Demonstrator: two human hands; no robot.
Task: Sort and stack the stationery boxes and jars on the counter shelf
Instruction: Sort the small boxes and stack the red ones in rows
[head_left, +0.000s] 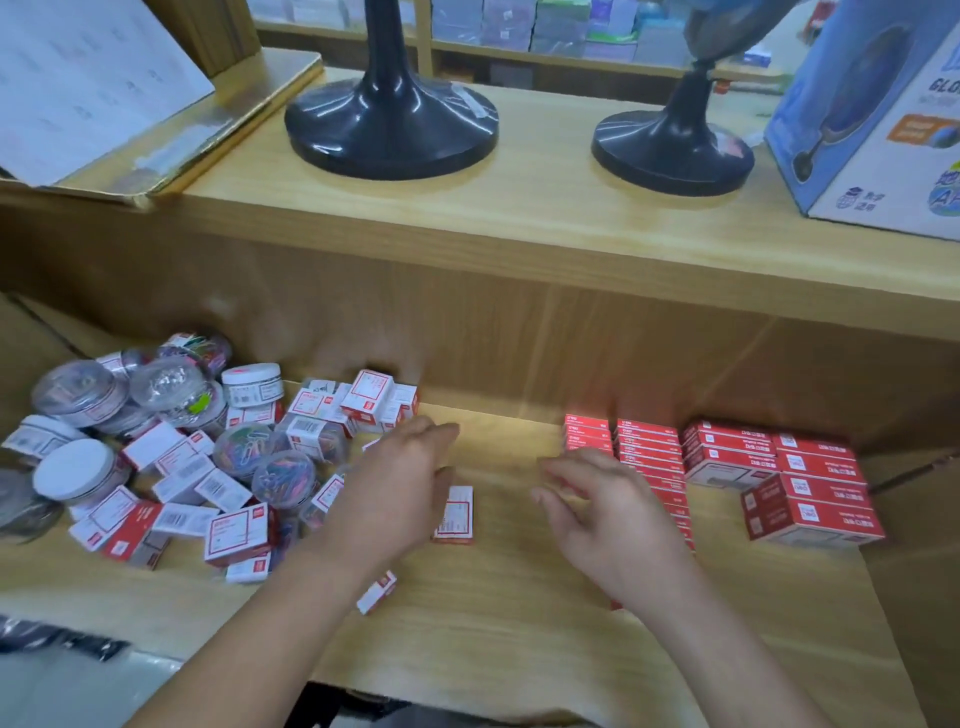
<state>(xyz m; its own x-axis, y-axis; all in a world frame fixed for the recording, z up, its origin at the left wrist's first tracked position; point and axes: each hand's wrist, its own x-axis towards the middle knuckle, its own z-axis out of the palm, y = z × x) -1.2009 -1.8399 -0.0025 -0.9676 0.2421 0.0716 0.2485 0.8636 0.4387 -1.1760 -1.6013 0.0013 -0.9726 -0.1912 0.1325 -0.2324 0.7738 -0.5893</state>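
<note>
One cam only, worn on the head, facing fwd and down. Wide-angle lens (the wooden edges slant and bow toward the frame's sides). It sits near the work: both forearms rise from the bottom edge, w/ the left hand and right hand about mid-frame over the lower shelf. The upper surface runs across the top third, seen from above, and blurred shop racks fill the far top edge. Nearest to the lens: the forearms.

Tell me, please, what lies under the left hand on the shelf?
A small red-and-white box lies flat on the shelf, its left edge covered by the left hand. Anything else beneath the palm is hidden.
</note>
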